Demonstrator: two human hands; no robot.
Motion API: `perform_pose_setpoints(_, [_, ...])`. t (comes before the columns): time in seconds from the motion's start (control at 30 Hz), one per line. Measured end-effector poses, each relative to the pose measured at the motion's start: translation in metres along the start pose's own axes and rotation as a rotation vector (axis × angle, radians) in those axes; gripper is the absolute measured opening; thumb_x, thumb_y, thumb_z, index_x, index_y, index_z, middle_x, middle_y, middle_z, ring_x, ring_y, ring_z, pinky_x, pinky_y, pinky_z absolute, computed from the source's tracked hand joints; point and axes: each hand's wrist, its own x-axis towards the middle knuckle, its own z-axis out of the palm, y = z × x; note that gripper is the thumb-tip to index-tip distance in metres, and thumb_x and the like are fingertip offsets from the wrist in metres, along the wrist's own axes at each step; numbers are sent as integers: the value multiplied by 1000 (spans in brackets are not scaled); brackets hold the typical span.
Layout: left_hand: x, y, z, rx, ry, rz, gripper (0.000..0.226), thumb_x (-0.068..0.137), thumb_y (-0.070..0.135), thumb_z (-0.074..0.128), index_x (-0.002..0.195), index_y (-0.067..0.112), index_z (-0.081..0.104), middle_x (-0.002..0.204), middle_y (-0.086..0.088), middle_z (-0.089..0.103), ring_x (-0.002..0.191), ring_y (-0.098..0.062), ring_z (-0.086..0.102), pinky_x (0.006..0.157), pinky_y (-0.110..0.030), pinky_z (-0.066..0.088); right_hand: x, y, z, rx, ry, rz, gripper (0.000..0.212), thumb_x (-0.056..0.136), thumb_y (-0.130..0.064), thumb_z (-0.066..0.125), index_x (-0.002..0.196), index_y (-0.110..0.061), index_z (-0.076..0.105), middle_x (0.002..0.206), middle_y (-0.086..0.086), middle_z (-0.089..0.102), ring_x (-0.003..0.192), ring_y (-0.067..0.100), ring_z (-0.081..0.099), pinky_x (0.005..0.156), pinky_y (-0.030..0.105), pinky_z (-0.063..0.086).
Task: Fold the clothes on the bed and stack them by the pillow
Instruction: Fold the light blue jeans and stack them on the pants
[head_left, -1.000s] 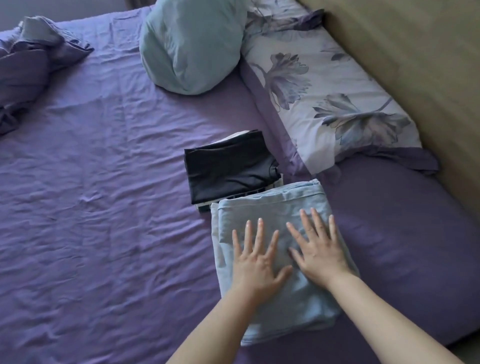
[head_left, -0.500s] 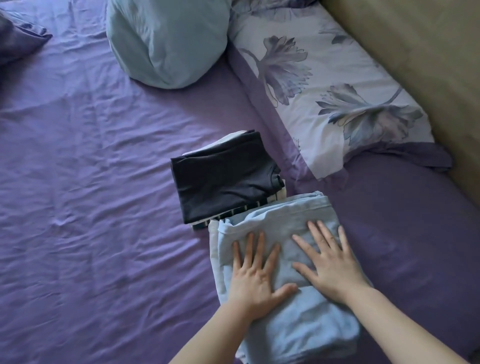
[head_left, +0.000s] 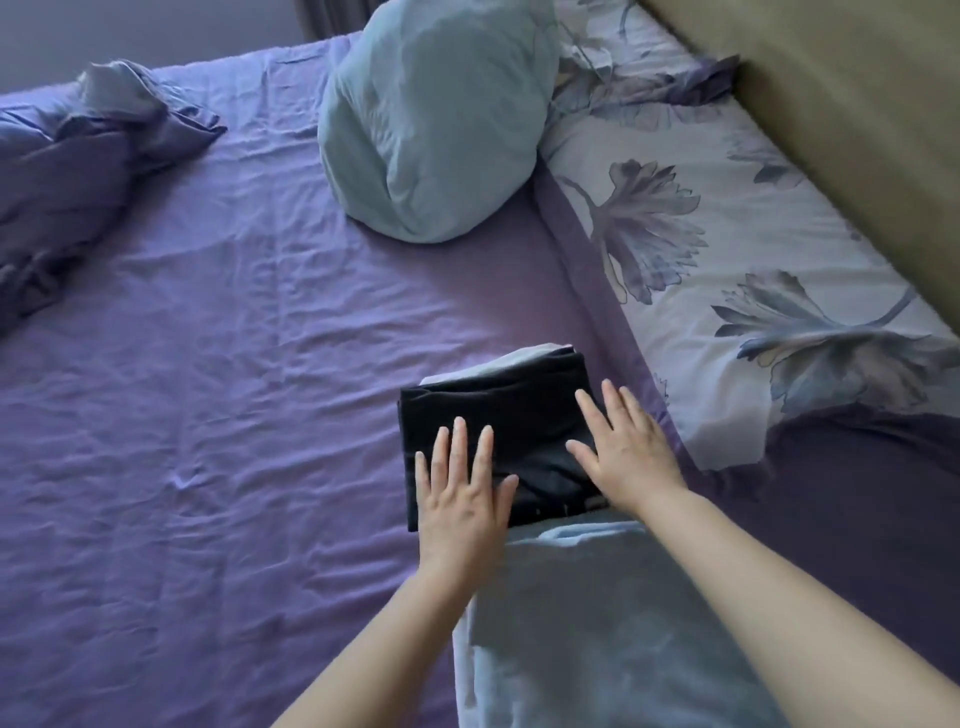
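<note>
Both hands now off the soft blue fold (head_left: 597, 623), left hand (head_left: 462, 499) and right hand (head_left: 628, 452) flat, fingers straight, on the black square stack (head_left: 498, 405).

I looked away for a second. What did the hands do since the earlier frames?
Both hands left the folded light blue garment and moved forward: the left hand and right hand now lie flat on the black folded stack. Nothing is gripped. Stack, garment and floral pillow stayed put.

Head camera looks steeply down, close over the bed (head_left: 208, 415).
</note>
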Motion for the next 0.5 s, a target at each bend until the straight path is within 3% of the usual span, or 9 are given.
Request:
perform_pose_setpoints(0.07, [22, -11, 0, 4, -95, -214, 68, 93, 58, 12, 152, 24, 8, 160, -8, 1, 147, -25, 0, 118, -45, 0, 16, 2, 3, 55, -34, 58, 68, 96, -52, 29, 150, -25, -3, 159, 9, -3, 146, 27, 1, 118, 42, 12])
perform_pose_setpoints(0.13, [40, -22, 4, -60, -187, -416, 66, 97, 55, 18, 151, 25, -6, 159, -6, -14, 146, -24, -10, 118, -46, -2, 30, 3, 9, 128, -69, 122, 71, 95, -53, 31, 150, -25, -5, 159, 10, -2, 145, 28, 6, 115, 42, 16])
perform_pose_setpoints(0.23, [59, -32, 10, -200, -231, -563, 68, 98, 52, 27, 151, 26, -5, 159, -10, -9, 146, -29, 2, 117, -47, 11, 50, 5, 23, 287, -105, 203, 77, 94, -54, 36, 150, -24, -7, 158, 11, 5, 141, 33, 19, 112, 44, 25])
perform_pose_setpoints(0.33, [68, -35, 18, -284, -210, -590, 69, 97, 51, 33, 151, 28, -4, 159, -12, -3, 143, -31, 15, 113, -45, 24, 65, 8, 39, 352, -92, 219, 80, 92, -53, 41, 150, -18, 0, 155, 11, 21, 136, 34, 28, 110, 44, 29])
perform_pose_setpoints(0.5, [75, -34, 22, -249, -167, -638, 69, 96, 50, 37, 151, 31, 0, 155, -12, 14, 133, -33, 30, 107, -42, 30, 73, 4, 44, 400, -91, 219, 76, 92, -45, 47, 151, -16, 8, 148, 11, 35, 133, 33, 33, 109, 40, 29])
